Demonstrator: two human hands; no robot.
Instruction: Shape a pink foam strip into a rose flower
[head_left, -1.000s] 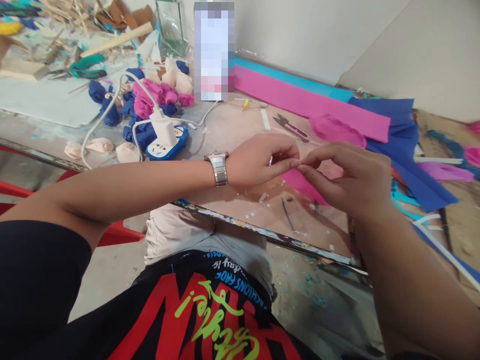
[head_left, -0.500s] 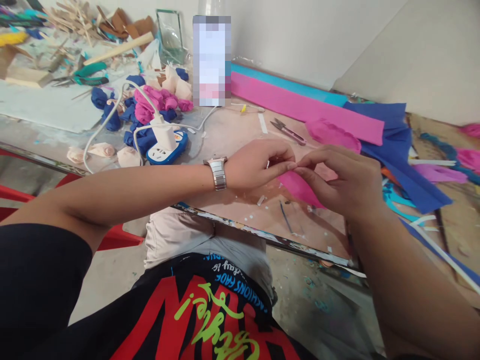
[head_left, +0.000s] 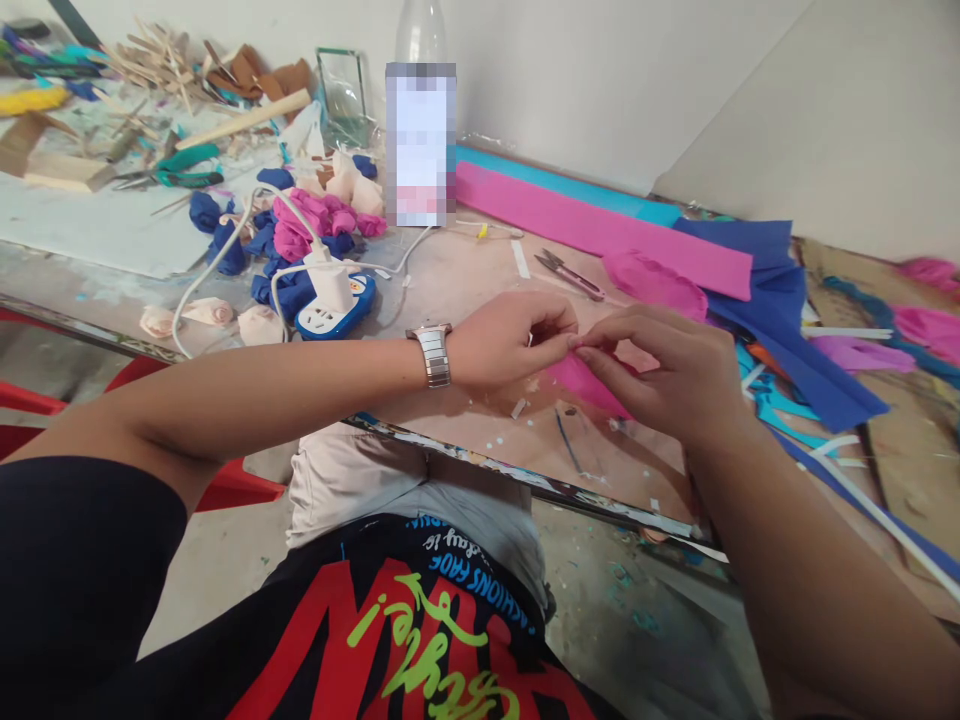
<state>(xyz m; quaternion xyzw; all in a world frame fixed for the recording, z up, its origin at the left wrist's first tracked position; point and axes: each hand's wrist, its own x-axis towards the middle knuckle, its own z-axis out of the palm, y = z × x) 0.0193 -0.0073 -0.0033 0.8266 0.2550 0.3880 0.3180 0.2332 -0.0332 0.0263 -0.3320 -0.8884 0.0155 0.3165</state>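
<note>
Both hands meet over the table, pinching one piece of pink crepe paper [head_left: 589, 388]. My left hand [head_left: 514, 340], with a metal watch at the wrist, grips the paper's upper end between thumb and fingers. Thumb and index finger of my right hand [head_left: 667, 370] are closed on the same end, touching the left fingertips. The rest of the pink piece hangs below, partly hidden by the right hand. Behind the hands lie thread snips [head_left: 571, 277] and another crumpled pink crepe strip [head_left: 660, 285].
A phone [head_left: 420, 150] leans on a clear bottle. Left of it are rolled crepe flowers [head_left: 311, 222], a blue power strip [head_left: 337, 308] with a white cable, and green-handled pliers [head_left: 187, 165]. Pink [head_left: 600, 220] and dark blue crepe sheets [head_left: 810, 350] lie at the right.
The view has shifted slightly, so the table items appear a little lower. Both hands stay pinched on the pink crepe paper, with small changes in finger position.
</note>
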